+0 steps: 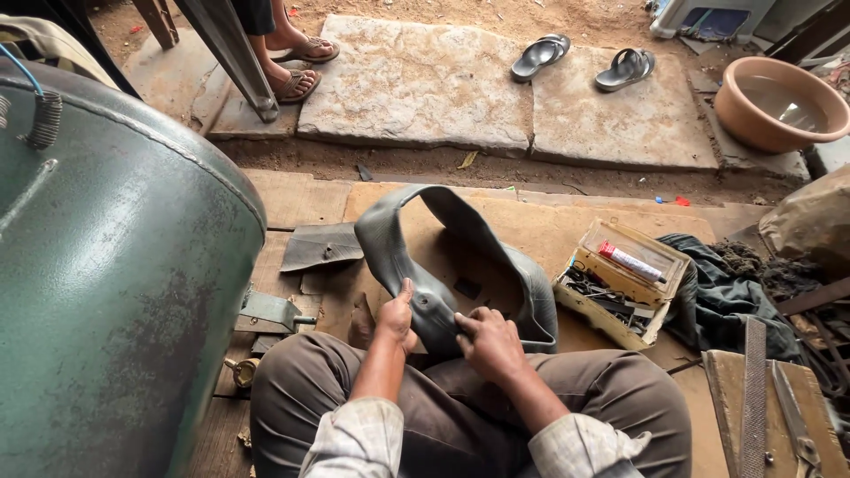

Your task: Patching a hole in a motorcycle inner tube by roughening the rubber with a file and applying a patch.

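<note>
**Two hands on a grey inner tube, down on the wooden floor**

The person sits cross-legged on the plank floor [531, 226], knees in brown trousers, checked sleeves pushed towards the wrists. A limp grey rubber inner tube [460, 257] loops up in front of them, its far bend standing off the boards and its near part resting against the knees. The left hand [396, 317] lies on the tube's near left side, thumb stretched upward along the rubber, the other fingers wrapped behind where I cannot see them. The right hand [490, 341] sits just beside it, fingers curled and pressing into the rubber, the fingertips pinching a fold of the tube between the two hands.

A small dark square patch [467, 288] lies on the boards inside the loop. To the left, a flat scrap of black rubber [321, 247] lies just beside the tube. A big green metal tank [106, 265] fills the left side, close against the person's left knee. To the right stands an open cardboard box [620, 283] with a red-and-white tube of glue [630, 261] lying across its top and dark odds and ends inside. Beyond it is a heap of dark cloth [722, 292], and nearer, a long metal file [753, 389] on a board.

Past the planks are stone slabs [416, 84], a pair of grey sandals [584, 60], a terracotta-coloured basin [779, 102], and another person's sandalled feet [297, 66].
</note>
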